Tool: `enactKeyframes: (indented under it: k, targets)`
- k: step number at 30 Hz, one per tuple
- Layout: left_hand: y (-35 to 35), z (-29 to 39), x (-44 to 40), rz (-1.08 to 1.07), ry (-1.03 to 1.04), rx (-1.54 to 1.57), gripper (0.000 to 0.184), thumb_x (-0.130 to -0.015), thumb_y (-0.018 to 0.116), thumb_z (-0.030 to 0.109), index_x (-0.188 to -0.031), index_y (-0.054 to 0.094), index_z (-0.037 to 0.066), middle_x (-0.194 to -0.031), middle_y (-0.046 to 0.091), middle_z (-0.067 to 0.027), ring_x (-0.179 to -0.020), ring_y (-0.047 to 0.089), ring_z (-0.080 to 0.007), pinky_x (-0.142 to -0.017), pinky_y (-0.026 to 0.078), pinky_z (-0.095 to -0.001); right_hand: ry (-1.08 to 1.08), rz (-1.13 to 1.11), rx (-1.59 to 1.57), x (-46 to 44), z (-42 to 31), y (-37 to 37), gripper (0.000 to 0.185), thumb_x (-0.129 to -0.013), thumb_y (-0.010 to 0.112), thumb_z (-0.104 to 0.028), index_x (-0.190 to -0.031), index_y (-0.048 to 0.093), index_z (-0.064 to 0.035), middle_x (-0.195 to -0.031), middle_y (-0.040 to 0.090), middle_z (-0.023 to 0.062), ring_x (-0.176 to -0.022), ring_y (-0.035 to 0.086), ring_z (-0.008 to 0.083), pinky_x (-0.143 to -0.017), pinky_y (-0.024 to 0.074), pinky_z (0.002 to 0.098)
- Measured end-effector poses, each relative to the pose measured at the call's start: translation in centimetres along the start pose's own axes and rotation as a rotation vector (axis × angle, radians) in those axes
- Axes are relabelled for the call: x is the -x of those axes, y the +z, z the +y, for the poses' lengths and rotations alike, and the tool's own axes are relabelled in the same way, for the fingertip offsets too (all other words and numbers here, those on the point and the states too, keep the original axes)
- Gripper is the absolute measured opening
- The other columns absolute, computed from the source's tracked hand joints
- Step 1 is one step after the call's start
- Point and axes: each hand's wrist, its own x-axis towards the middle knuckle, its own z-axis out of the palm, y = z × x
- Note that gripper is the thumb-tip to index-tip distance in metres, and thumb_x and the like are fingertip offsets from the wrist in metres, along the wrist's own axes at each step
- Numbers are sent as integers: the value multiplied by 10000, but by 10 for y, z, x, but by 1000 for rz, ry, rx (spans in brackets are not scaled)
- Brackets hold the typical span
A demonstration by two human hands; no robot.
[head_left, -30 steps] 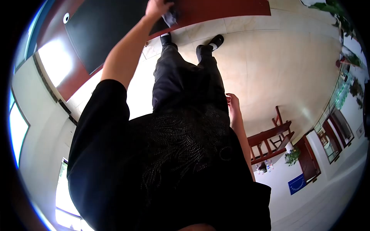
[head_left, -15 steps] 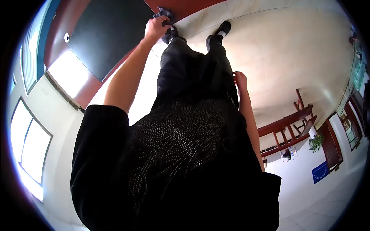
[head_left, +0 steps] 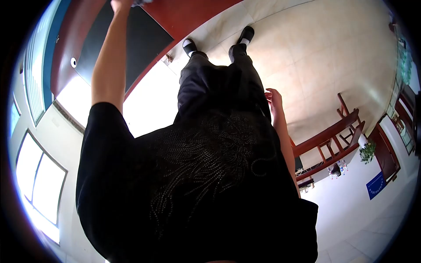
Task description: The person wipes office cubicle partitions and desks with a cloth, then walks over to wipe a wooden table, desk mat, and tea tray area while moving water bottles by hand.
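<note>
My left hand (head_left: 120,5) is at the top edge of the head view, partly cut off, over the dark-topped red table. A grey cloth (head_left: 141,2) shows right beside it and moves with it; the fingers' grip is mostly out of frame. My right hand (head_left: 274,98) hangs by my right thigh, with fingers loosely bent and apart and nothing visible in them.
The red table (head_left: 193,17) with a black inset panel (head_left: 144,39) stands ahead on my left. My feet in black slippers (head_left: 189,46) are on the tiled floor (head_left: 315,44). A wooden bench (head_left: 329,136) and a potted plant (head_left: 367,152) are on the right.
My left hand has moved left and farther up the view with the grey cloth, away from above my left foot, which now shows. My right hand has barely shifted.
</note>
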Motion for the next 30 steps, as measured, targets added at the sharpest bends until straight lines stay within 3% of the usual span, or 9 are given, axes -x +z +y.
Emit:
enactKeyframes:
  k: [5,6,9,11,13,16,20,25,30]
  targets:
    - [-43,28,32,105,159,153,574,-780,694,62,-1318,503,118,-935,682,-188,-819,671,-218,-709,557,-348,81,-27,68,-23,9,-15,241,-898,511,-243,-1037,642,-96,-815,654,64,-746,619,185,-704,501,313]
    - [-49,27,49,198,197,-123,445,-750,804,294,-1098,657,59,-912,685,-73,-812,631,-136,-765,507,-277,63,-38,62,-26,5,-16,245,-898,510,-243,-1042,640,-93,-818,655,68,-753,623,188,-709,505,318]
    - [-26,-10,113,64,109,-1,391,-780,792,234,-1083,626,49,-924,623,-29,-828,572,-104,-773,480,-248,17,-64,57,-26,-18,-6,259,-902,508,-242,-1060,629,-76,-827,658,87,-786,641,203,-737,523,337]
    - [-6,-62,151,-108,166,-375,384,-729,760,254,-1033,616,70,-834,641,-80,-784,631,-209,-751,518,-331,-26,-75,76,-24,-33,5,257,-900,531,-242,-1055,634,-65,-843,658,99,-815,642,208,-767,521,340]
    - [12,-73,189,-94,-314,-383,468,-725,707,347,-1088,574,83,-960,681,-167,-919,667,-325,-842,509,-397,-81,-103,91,-18,-49,12,266,-897,554,-247,-1063,634,-55,-873,663,120,-847,647,219,-786,528,337]
    - [8,-68,197,-80,-481,-321,495,-714,703,371,-1091,568,80,-979,683,-197,-949,664,-347,-863,506,-398,-120,-98,90,-11,-64,22,269,-902,547,-249,-1059,633,-48,-885,667,120,-841,650,218,-779,530,333]
    - [-15,-59,177,-186,-415,-543,474,-704,715,363,-1045,583,62,-949,688,-180,-929,666,-355,-850,510,-398,-128,-142,82,-10,-65,30,273,-899,549,-254,-1064,632,-53,-899,661,116,-844,647,218,-779,524,330]
    - [-20,-33,157,-38,-14,-415,353,-723,696,262,-1000,618,58,-826,643,-113,-823,635,-292,-786,511,-380,-55,-99,-7,-25,-39,27,258,-884,559,-223,-1051,626,-38,-848,651,106,-799,636,201,-743,520,314]
    - [15,-41,140,-158,145,-553,455,-743,692,359,-1118,664,102,-980,653,-142,-1001,620,-298,-901,489,-372,-6,-97,-26,-27,-29,18,269,-898,537,-223,-1073,635,-43,-888,654,97,-812,625,190,-737,508,292]
